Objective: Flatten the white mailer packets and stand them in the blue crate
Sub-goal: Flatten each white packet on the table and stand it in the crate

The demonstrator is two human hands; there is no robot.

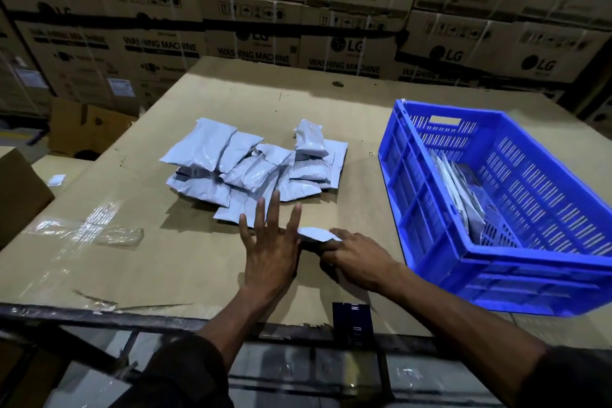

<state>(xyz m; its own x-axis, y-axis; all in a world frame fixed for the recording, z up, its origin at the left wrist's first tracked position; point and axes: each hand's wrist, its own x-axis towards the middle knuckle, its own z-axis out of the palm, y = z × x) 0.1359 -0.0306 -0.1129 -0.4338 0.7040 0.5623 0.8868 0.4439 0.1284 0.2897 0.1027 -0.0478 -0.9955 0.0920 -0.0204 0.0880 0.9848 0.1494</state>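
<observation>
1. The white plastic mailer packet being worked (316, 234) lies near the front edge of the cardboard-covered surface (172, 262), between the two hands and just in front of the heap.
2. The left hand (270, 247) is spread flat, fingers splayed, and seems to press down beside the packet's left end. The right hand (356, 257) pinches the packet's right end, fingers curled under it and lifting it a little.
3. To do this well, I'd say sweep the flat palm from the held end outward, so trapped air escapes and the film doesn't crease.
4. The loose heap of white mailer packets (255, 166) sits mid-surface. They look puffy, slick and glossy, overlapping at odd angles, so they probably slide easily.
5. The blue slotted plastic crate (420, 209) stands at the right side of the surface, rigid and ribbed. A few flattened packets in the crate (463, 195) lean on edge against one another inside it.
6. A crumpled piece of clear plastic film (99, 232) lies toward the left edge.
7. Stacked brown cardboard appliance boxes (298, 26) wall the far side.
</observation>
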